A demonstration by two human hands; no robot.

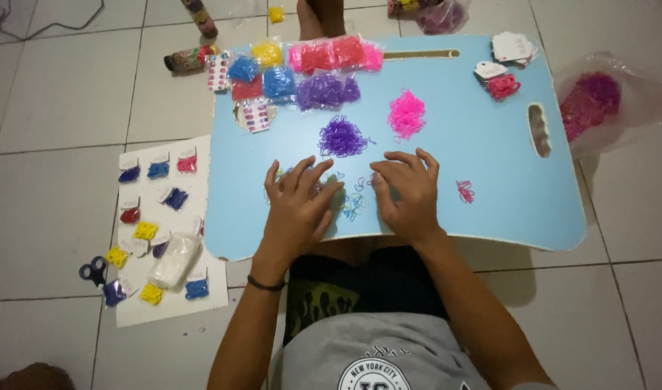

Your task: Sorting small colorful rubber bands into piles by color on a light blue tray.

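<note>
A light blue lap table (490, 144) lies across my legs on a tiled floor. My left hand (296, 206) rests palm down on it, fingers spread over several loose small rubber bands (354, 202). Beside it, my right hand (407, 195) also lies flat with fingers apart, touching the same scattered bands. Neither hand grips anything. Just beyond my fingers sit a purple pile of bands (342, 137) and a pink pile (407, 114). A few pink bands (465, 191) lie to the right of my right hand.
Bags of bands in blue, yellow, pink, red and purple (302, 72) line the table's far edge. White paper (165, 231) on the floor at left carries small carded band packs; blue scissors (94, 271) lie beside it. A plastic bag of pink bands (591, 101) sits at right.
</note>
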